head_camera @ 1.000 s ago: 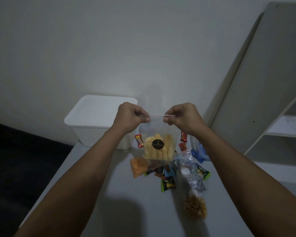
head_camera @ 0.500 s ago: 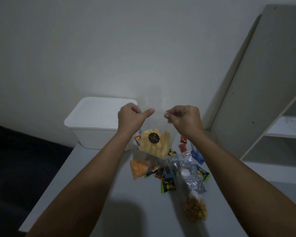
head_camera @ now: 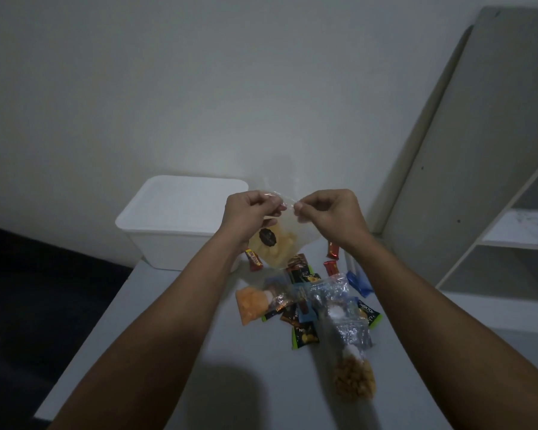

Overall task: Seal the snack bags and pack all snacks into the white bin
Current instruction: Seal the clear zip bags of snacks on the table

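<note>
Between the two raised hands, clear snack bag [head_camera: 288, 231] of yellow pieces with a dark round label, hanging tilted, its contents slumped toward the left wrist. Left hand [head_camera: 249, 212] closed in a pinch on the top edge; right hand [head_camera: 330, 212] likewise pinched on that edge, fingertips of the two nearly meeting at the middle of the strip. Beyond and left of the left hand, white bin [head_camera: 180, 225], open-topped, just behind the held bag. Below both hands, on the grey table [head_camera: 156, 321], the remaining snacks: orange-filled bag [head_camera: 250, 304] under the left forearm's line, clear bag of brown puffs [head_camera: 353, 378] nearest the body, below the right forearm, small dark sachets [head_camera: 305, 335] and red wrappers [head_camera: 332, 250] scattered between. Likely step: pressing the zip closed. For a good seal, best to level the bag first so contents drop clear of the strip, then press the two tracks together at one end and run thumb and forefinger outward along the full width, other hand holding the edge taut. Worth squeezing out trapped air before the last stretch, and checking by touch for any unmated gap. Whether the strip is already mated anywhere cannot be told; film too clear and light too dim. Afterwards, short carry up and leftward into the bin.
</note>
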